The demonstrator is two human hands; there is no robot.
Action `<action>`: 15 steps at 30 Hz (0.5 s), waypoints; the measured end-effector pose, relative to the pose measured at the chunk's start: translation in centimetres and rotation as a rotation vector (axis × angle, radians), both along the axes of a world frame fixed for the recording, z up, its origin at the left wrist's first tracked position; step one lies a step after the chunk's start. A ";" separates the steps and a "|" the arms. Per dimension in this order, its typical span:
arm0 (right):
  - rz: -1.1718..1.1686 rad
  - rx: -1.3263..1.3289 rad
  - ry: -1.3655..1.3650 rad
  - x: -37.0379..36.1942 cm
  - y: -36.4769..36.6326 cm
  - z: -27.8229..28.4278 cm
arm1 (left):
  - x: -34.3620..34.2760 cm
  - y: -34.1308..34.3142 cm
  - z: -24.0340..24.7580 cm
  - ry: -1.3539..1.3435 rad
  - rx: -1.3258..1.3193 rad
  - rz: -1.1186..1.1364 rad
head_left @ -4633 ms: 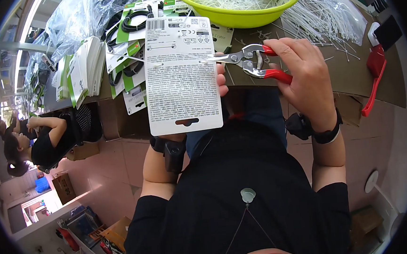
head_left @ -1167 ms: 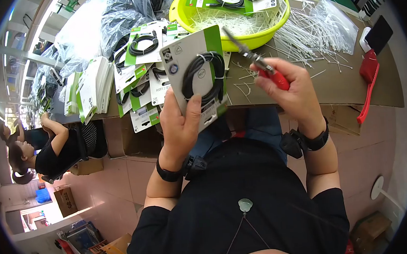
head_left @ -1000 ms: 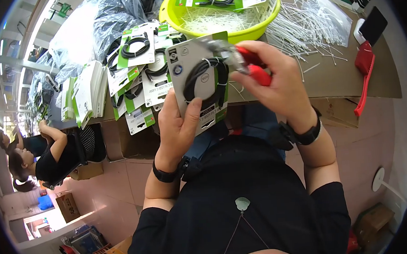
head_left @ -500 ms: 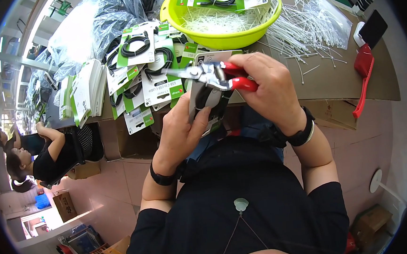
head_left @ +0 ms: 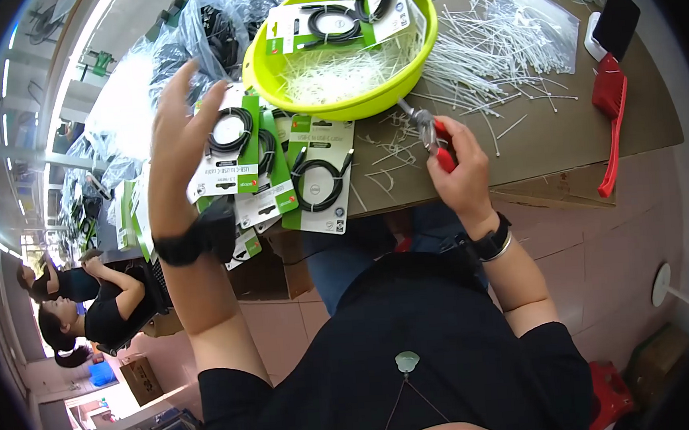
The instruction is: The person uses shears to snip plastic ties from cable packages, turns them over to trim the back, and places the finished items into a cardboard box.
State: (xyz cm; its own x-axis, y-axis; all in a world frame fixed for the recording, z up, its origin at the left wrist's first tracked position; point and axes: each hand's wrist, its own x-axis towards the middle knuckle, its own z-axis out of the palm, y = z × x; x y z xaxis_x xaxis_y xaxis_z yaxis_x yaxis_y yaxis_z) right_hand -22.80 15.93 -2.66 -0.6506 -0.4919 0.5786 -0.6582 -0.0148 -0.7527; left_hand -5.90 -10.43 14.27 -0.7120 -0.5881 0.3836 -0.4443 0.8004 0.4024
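My left hand [head_left: 174, 151] is raised beside the packed cables, fingers spread and slightly blurred, with nothing seen in it. Red-handled pliers [head_left: 438, 146] are in my right hand [head_left: 465, 170], their metal jaws pointing toward the yellow-green basin [head_left: 353, 109]. A carded black cable [head_left: 318, 186] lies at the table's near edge between my hands. More carded cables [head_left: 232, 143] on white and green cards overlap beside my left hand, which partly hides the pile.
White cable ties [head_left: 501, 52] spread across the right of the table [head_left: 546, 133], beside a clear bag [head_left: 543, 21]. Cut tie scraps fill the basin, with carded cables across its rim. A red brush [head_left: 611, 104] lies far right. Two people sit at the left.
My left hand has let go of the carded cable and moved left, opening. The right hand has lowered with the pliers, away from the card. The view has shifted somewhat.
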 end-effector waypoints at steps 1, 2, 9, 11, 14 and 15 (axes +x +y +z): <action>0.003 -0.029 0.045 0.0 0.1 -0.2 | -3.1 1.1 0.3 -0.014 -0.018 -0.146; 0.001 -0.029 0.046 -0.2 0.1 -0.3 | -6.5 2.1 0.1 -0.027 -0.035 -0.291; 0.024 -0.010 0.047 -0.4 -0.2 -0.4 | -23.9 3.7 -3.9 -0.383 0.057 -0.090; 0.026 -0.011 0.049 -0.5 -0.2 -0.3 | -23.9 2.1 -4.6 -0.280 0.228 -0.082; 0.040 -0.018 0.039 -0.3 -0.2 -0.3 | -21.7 -0.2 -3.8 -0.094 0.324 0.056; 0.034 -0.005 0.053 -0.3 0.0 -0.2 | -19.8 -1.5 -4.0 0.064 0.455 0.008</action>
